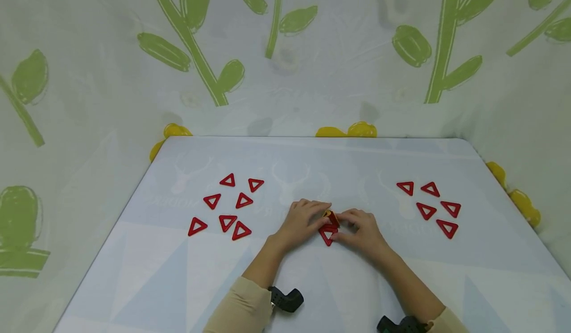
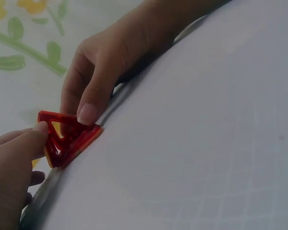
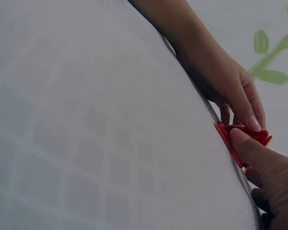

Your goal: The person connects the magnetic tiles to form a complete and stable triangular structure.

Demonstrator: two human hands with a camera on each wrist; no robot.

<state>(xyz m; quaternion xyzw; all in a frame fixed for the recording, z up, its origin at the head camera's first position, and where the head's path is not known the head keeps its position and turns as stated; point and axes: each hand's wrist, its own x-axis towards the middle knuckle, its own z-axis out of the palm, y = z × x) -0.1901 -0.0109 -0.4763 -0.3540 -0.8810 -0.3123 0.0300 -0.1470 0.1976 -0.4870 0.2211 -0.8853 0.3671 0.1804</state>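
- The left hand (image 1: 301, 225) and the right hand (image 1: 363, 231) both hold with narrow fingers, each making a pinch on the small red pieces between them.
- These pieces are near the middle of the surface (image 1: 156, 273): one flat triangular frame (image 1: 323, 237), and one raised piece (image 1: 332, 218) with a yellow-orange edge, just beyond it. How many frames make the raised piece, I cannot tell.
- To do this joining well, I judge that the right thumb should press the flat frame lightly, while the left fingers hold the raised piece at its edge; the sides should meet evenly, without twisting.
- The flat frame points one corner toward the person, with its opposite side facing away. Its sides look almost equal, so I see no clear long axis.
- The raised piece stands tilted up; its exact direction is partly hidden by fingers.
- Seven loose red triangles (image 1: 242, 236) lie to the left, five to the right, pointing various ways.
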